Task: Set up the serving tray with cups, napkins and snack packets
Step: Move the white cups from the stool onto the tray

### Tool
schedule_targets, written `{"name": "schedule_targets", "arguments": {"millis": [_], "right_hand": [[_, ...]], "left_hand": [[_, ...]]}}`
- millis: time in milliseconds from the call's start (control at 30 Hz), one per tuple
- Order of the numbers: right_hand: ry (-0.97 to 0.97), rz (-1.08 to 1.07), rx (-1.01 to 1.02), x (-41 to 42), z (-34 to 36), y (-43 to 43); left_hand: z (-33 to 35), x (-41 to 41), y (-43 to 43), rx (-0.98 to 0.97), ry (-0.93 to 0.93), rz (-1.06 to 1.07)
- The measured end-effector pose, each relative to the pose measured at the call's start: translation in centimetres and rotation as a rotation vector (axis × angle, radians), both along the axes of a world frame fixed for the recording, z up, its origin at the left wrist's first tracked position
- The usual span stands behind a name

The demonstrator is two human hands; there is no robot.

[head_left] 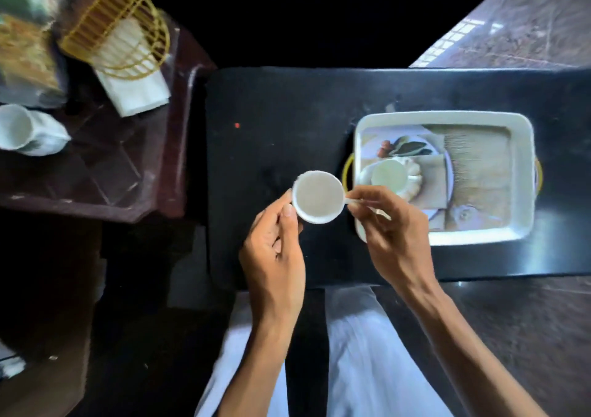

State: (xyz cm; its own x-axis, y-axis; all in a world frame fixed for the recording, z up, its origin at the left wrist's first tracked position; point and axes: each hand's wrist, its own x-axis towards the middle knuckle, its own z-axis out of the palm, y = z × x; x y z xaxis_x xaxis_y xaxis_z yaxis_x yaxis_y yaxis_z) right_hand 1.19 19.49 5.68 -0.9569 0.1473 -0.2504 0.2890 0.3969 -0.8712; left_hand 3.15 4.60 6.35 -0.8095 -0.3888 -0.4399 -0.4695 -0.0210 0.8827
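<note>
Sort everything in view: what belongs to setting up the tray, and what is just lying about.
For the job: held cup, gripped by left hand and right hand; serving tray; second cup in it; third cup lying on the side table; napkins in the yellow holder; blurred packets, likely snacks.
Lying about: red speck on the black table.

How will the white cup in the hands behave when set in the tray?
Probably rigid and breakable: the white cup looks like ceramic. Likely light, since the left hand only steadies its side and the right hand merely pinches its handle. Being round, it could roll if tipped, like the cup lying sideways on the side table.
</note>
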Motion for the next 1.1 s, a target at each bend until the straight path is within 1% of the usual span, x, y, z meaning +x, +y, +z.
{"name": "schedule_targets", "arguments": {"millis": [200,367,467,633,800,1100], "right_hand": [[-0.042,-0.148,0.083,1.8,0.0,10.7],[-0.074,-0.194,0.126,3.0,-2.5,17.0],[-0.049,-0.197,0.177,3.7,-3.9,19.3],[-0.069,-0.226,0.13,4.5,-6.0,21.2],[-0.101,-0.226,0.103,5.2,-7.6,22.0],[-0.136,-0.167,0.135,5.8,-9.7,22.5]], "left_hand": [[-0.2,0.6,8.9,-0.024,0.033,-0.221],[-1.5,0.2,14.0,0.007,-0.047,-0.344],[-2.6,0.1,14.5,-0.004,-0.089,-0.333],[-3.5,0.2,13.5,-0.012,-0.077,-0.227],[-4.2,0.8,12.7,-0.041,-0.08,-0.173],[-4.4,1.8,13.1,-0.05,-0.099,-0.156]]}}
